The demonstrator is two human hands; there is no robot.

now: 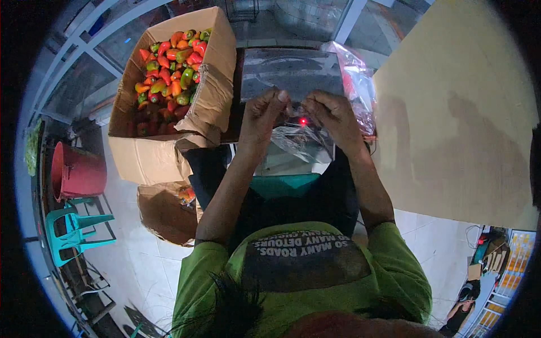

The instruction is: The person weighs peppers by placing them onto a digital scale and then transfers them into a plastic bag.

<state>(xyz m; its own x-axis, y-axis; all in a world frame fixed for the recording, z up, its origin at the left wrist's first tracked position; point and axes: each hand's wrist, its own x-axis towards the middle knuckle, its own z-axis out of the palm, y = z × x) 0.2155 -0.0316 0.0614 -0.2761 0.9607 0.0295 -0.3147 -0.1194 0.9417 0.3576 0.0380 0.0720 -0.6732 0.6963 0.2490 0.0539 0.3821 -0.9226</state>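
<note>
My left hand (267,110) and my right hand (327,112) are raised side by side, fingertips pinched together on the upper edge of a clear plastic bag (302,141). The bag hangs below my fingers, over my lap. Behind my hands lies a flat grey metal-like plate (291,72) on a small dark table. A red light (303,121) glows between my hands. To the left stands an open cardboard box (213,91) holding many red, orange and green peppers (171,72). A pile of clear plastic (357,93) lies at the plate's right side.
A large beige board (456,118) stands at the right. A smaller open cardboard box (165,211) sits on the tiled floor at the left, near a red bucket (82,171) and a green plastic chair (72,230). Another person (460,314) is far off at the lower right.
</note>
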